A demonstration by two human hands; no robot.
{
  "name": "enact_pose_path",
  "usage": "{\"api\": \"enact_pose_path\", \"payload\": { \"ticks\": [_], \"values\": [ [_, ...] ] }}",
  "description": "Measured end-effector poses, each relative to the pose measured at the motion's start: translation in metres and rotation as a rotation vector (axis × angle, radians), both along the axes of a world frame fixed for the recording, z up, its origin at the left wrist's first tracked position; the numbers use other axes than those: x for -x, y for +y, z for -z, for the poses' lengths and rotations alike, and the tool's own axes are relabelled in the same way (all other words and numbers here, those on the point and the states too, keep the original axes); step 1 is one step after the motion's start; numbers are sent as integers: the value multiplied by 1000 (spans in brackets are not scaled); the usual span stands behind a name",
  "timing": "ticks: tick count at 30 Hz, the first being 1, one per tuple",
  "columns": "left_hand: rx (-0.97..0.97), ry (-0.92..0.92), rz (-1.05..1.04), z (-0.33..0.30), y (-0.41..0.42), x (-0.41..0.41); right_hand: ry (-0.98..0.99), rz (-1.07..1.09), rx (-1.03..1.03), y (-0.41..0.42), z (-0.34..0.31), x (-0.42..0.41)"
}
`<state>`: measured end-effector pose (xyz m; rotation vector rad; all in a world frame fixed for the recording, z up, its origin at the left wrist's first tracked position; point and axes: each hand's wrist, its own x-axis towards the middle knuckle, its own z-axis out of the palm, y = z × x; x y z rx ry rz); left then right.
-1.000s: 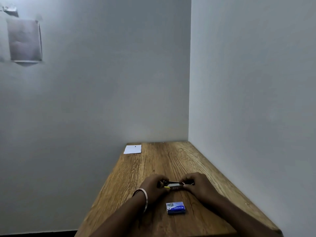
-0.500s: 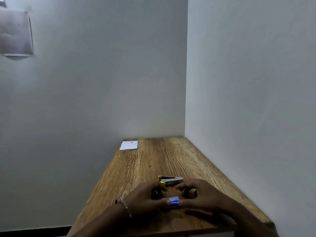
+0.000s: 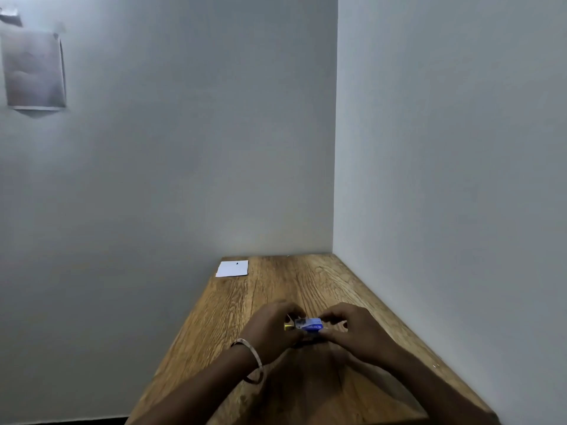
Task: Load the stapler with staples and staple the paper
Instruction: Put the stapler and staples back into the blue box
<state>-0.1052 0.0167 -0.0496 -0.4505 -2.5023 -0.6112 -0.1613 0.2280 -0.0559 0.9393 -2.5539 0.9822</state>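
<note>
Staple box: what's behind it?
Just behind the staple box, held between left hand and right hand, a yellow stapler tip shows. The hands and box cover the rest.

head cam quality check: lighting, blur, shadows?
Head view: dim, flat light, walls grey and soft; both hands and the blue staple box between them are motion-blurred, print unreadable; dark shadow under the forearms on the table; far paper is fairly sharp; wide-angle lens slants the wall corner slightly.

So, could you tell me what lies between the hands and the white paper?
Only bare wooden table between the hands' blue staple box and the paper, in the head view.
</note>
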Motion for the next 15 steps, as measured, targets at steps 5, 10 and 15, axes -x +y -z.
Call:
{"api": "enact_pose_path", "payload": {
  "ticks": [5,10,15],
  "values": [
    [-3,-56,-74,4,3,23,24,61,-32,-11,4,14],
    [-48,-112,-105,16,0,32,-38,70,-12,-16,20,17],
    [-50,-115,-108,17,-2,34,39,66,-25,-14,19,16]
  ]
}}
